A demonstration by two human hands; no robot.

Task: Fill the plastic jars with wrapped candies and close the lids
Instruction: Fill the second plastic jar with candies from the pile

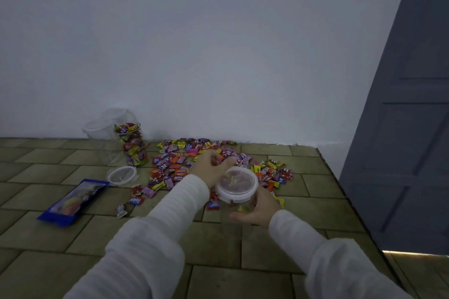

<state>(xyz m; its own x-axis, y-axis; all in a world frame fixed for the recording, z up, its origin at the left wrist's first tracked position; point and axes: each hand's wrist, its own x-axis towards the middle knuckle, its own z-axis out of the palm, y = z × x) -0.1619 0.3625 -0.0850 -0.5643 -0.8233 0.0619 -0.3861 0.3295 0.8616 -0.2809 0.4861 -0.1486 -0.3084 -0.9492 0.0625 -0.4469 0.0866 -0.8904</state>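
**Seating the lid on the jar**

Pressing evenly matters: my right grip (pixel 257 208) wraps the plastic jar (pixel 239 198) from below, my left grip (pixel 210 165) curls at the lid (pixel 237 181) rim. Loose candies (pixel 175 165) lie on the floor beyond.

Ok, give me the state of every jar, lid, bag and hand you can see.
held jar: lid on, candies inside
its lid: sitting on the jar
far jar: upright, open, full of candies
empty jars: by the wall, no candies
loose lid: flat on the floor
blue bag: lying flat
left hand: at the lid's edge
right hand: holds the jar
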